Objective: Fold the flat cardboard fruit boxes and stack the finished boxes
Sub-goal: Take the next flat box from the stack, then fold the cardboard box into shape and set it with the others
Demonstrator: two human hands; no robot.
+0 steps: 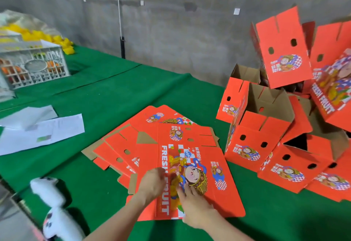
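Top flat box (197,157) sits on the pile of flats (121,146) right in front of you on the green surface (114,92), long axis running away from you, finished boxes (252,142) heaped off to its right. Your left hand (152,182) curls its fingers over the box's left long edge, gripping it. Your right hand (191,201) lies just beside it with fingers straight, pressing the printed face near the close end.

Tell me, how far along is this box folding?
Done: several folded boxes lie heaped on the right, tumbled rather than neatly stacked. In hand: the left hand and right hand are on the top flat box, not yet opened up. Still to do: a few more flat boxes fanned beneath it.
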